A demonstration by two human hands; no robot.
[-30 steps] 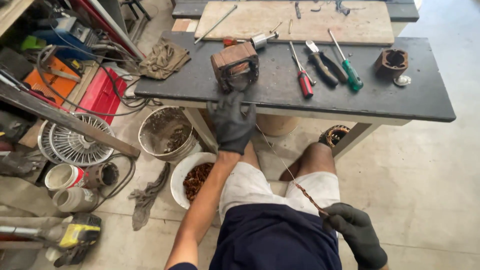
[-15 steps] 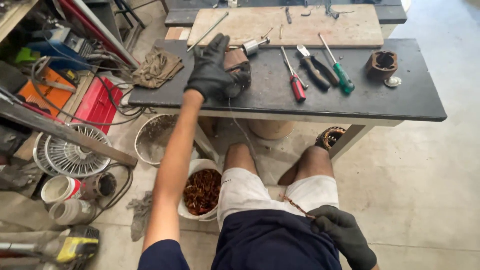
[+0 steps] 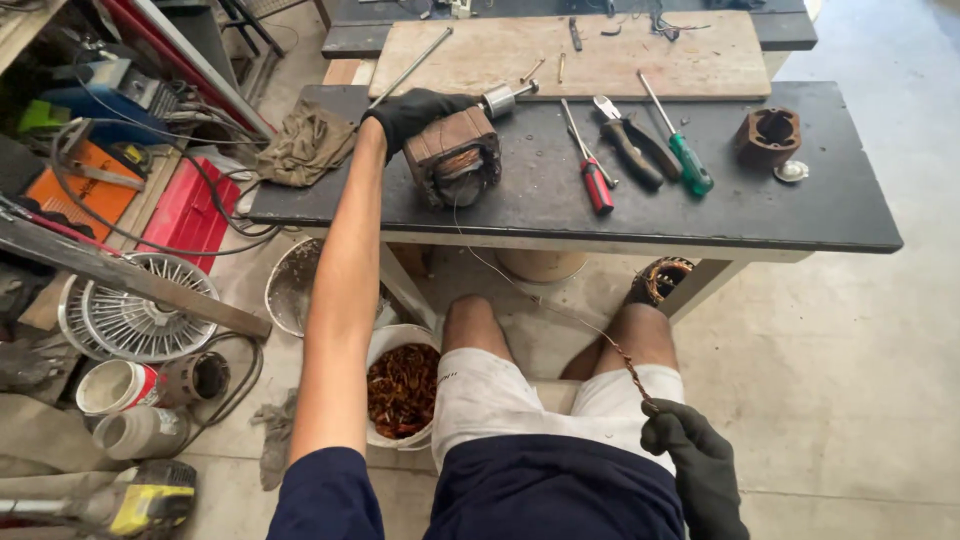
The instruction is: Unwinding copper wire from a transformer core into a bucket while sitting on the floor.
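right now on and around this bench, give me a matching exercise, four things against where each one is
Things:
1. motor stator
2. twisted copper wire
3. green-handled screwdriver
4. white bucket of copper scraps

Places:
A. on the floor beside the person's left leg
B. lying on the dark bench, right of the pliers
C. under the left hand on the bench
D. held in the right hand over the lap

Pairs: 1-C, 2-D, 3-B, 4-A

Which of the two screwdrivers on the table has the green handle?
The green-handled screwdriver is the one farther right, beside the pliers; the other screwdriver has a red handle.
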